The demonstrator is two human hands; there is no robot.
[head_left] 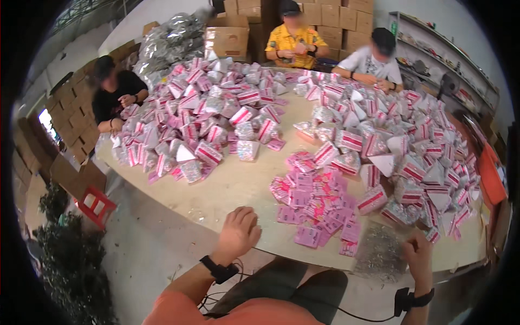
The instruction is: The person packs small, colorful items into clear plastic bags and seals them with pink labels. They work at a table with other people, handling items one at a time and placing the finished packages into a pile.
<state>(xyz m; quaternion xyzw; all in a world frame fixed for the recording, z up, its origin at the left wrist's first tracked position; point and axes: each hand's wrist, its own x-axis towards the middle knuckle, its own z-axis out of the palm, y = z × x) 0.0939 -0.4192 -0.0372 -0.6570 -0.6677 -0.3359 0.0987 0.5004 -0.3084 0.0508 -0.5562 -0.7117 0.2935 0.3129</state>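
Observation:
My left hand (241, 233) rests palm down at the table's near edge, its fingers loosely bent and nothing visible in them. My right hand (417, 252) is at the near right edge with its fingers curled closed; whatever they hold, if anything, is hidden. Just left of it lies a flat heap of small, thin grey metal pieces (381, 248), too fine to name. Between my hands, a spread of pink printed cards (317, 203) overlaps on the table. To their right, clear bags of whitish contents with pink-and-white header cards (372, 200) are piled up.
The wooden table (216, 189) carries another big pile of bagged packs (206, 119) at far left. Three people (295, 40) sit along its far and left sides. A red plastic stool (96, 207) stands on the floor at left. Cartons (227, 40) and metal shelves (444, 54) line the back.

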